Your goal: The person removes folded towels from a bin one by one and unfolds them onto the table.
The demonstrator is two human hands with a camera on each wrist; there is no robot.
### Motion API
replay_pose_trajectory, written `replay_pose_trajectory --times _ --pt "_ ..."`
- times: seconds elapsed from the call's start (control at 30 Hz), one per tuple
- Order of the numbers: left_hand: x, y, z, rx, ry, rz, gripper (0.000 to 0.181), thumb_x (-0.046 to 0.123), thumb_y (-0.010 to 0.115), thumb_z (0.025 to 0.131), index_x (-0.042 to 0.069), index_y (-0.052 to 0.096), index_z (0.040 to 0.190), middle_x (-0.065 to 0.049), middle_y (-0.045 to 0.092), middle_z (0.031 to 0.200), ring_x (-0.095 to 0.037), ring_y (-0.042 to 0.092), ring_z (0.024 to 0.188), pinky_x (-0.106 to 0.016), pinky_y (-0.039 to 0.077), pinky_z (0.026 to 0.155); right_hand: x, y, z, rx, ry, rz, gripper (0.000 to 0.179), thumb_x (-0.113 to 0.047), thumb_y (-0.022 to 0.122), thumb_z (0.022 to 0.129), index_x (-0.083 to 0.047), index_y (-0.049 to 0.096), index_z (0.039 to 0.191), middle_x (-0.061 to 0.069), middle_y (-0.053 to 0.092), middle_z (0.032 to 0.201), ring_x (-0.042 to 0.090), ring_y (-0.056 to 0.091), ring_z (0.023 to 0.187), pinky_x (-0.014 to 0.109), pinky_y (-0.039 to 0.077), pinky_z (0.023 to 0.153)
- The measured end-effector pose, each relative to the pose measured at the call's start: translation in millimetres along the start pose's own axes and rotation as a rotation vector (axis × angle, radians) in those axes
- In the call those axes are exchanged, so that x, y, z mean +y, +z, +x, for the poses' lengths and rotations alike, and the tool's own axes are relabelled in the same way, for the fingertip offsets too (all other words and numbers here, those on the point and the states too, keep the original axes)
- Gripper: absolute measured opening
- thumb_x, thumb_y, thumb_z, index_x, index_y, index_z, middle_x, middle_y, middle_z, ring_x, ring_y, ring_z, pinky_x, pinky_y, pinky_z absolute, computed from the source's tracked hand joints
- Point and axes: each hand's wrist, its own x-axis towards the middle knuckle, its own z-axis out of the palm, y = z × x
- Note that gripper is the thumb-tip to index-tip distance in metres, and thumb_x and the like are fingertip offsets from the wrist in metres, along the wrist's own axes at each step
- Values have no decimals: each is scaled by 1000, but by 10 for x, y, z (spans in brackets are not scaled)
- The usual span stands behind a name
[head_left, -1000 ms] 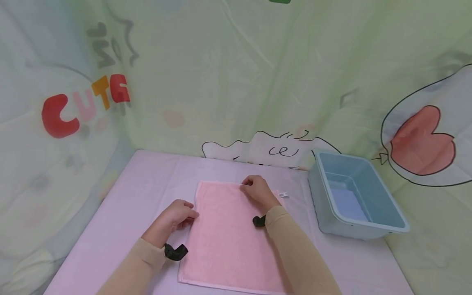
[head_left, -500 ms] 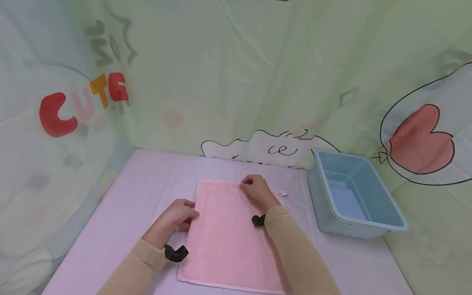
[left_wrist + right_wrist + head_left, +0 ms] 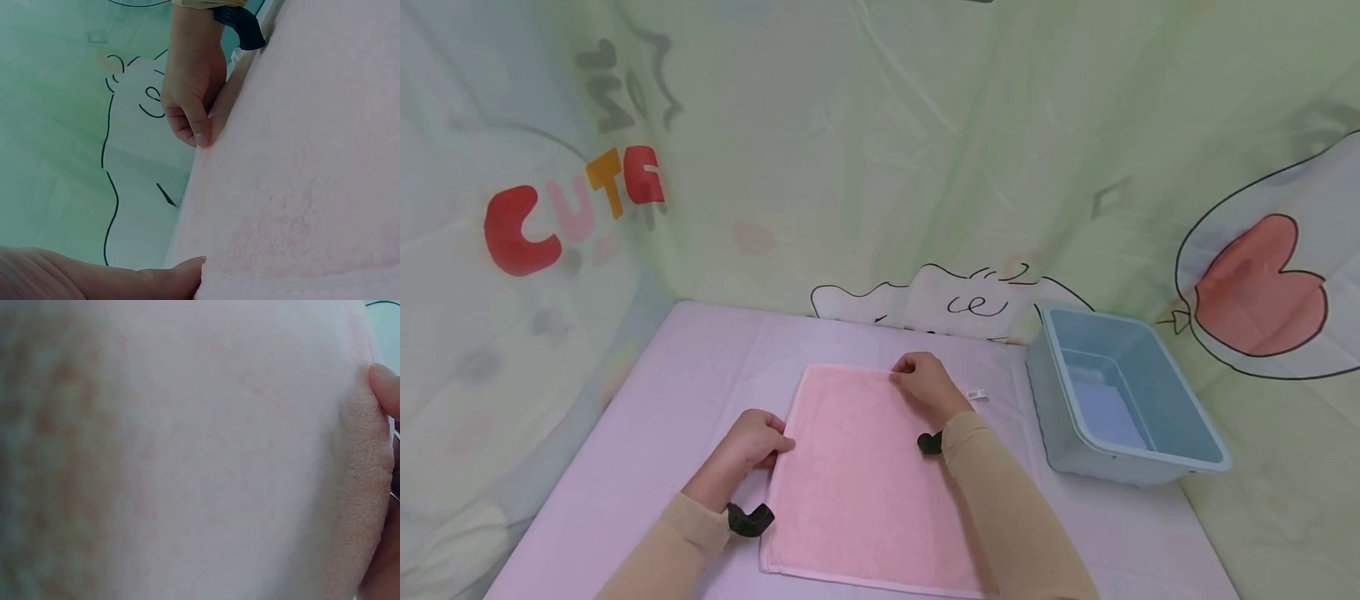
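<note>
A pink towel (image 3: 865, 483) with a pale border spreads over the table in the head view, a white tag (image 3: 977, 395) showing by its far right corner. My left hand (image 3: 752, 437) pinches the left edge, thumb on top and the other fingers at or under the border. At the far edge, my right hand (image 3: 928, 385) pinches the border between thumb and fingers. The left wrist view shows the right hand (image 3: 195, 94) gripping that edge, with the left thumb (image 3: 175, 280) at the border below. Pink cloth (image 3: 219, 456) fills most of the right wrist view.
A blue-grey plastic bin (image 3: 1150, 455) stands on the right side of the table. The lilac tabletop (image 3: 722, 367) runs back to a printed curtain (image 3: 850, 167) that hangs behind and at both sides.
My left hand has shifted slightly left and closed its fingers on the towel's left edge, which moves a little outward. The right hand keeps its place on the far edge.
</note>
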Motion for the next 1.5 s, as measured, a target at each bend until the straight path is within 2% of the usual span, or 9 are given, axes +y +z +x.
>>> replay_pose_trajectory --times 0.27,0.53,0.77,0.97,1.23,1.5 --pt "-74 -86 16 25 36 52 20 -4 81 87 -7 67 102 -13 67 89 -16 67 67 -29 60 61 -125 23 16 -16 -38 -18 6 -18 75 100 -17 78 95 3 74 101 25 61 102 41 51 94" --pt "-120 -245 26 48 17 85 20 -3 81 88 -7 67 102 -14 66 91 -17 67 68 -30 60 62 -177 145 69 -33 -57 -20 5 -17 75 100 -17 78 96 2 73 98 24 62 98 39 52 92" --pt "-115 -436 22 75 5 153 21 0 81 89 -7 69 105 -16 66 94 -20 66 73 -29 58 63 -300 311 118 -41 -82 -38 4 -17 75 100 -16 78 98 1 72 96 22 62 97 38 53 90" --pt "-139 -636 27 91 17 162 19 -1 79 88 -8 69 102 -13 63 90 -20 62 73 -28 55 62 -498 476 141 -17 -112 -63 5 -17 73 99 -15 76 96 1 71 94 22 61 96 38 53 91" --pt "-256 -906 88 111 15 276 18 3 79 89 -7 70 102 -13 63 88 -21 61 73 -28 52 62 -716 680 159 0 -149 -83 6 -15 74 99 -16 75 93 0 70 89 20 61 90 35 51 85" --pt "-357 -1157 52 121 8 329 22 5 75 92 -10 69 107 -16 63 88 -23 60 74 -30 51 64 -959 856 184 -22 -175 -79 7 -17 74 100 -14 77 94 -1 71 87 17 61 87 31 51 83"
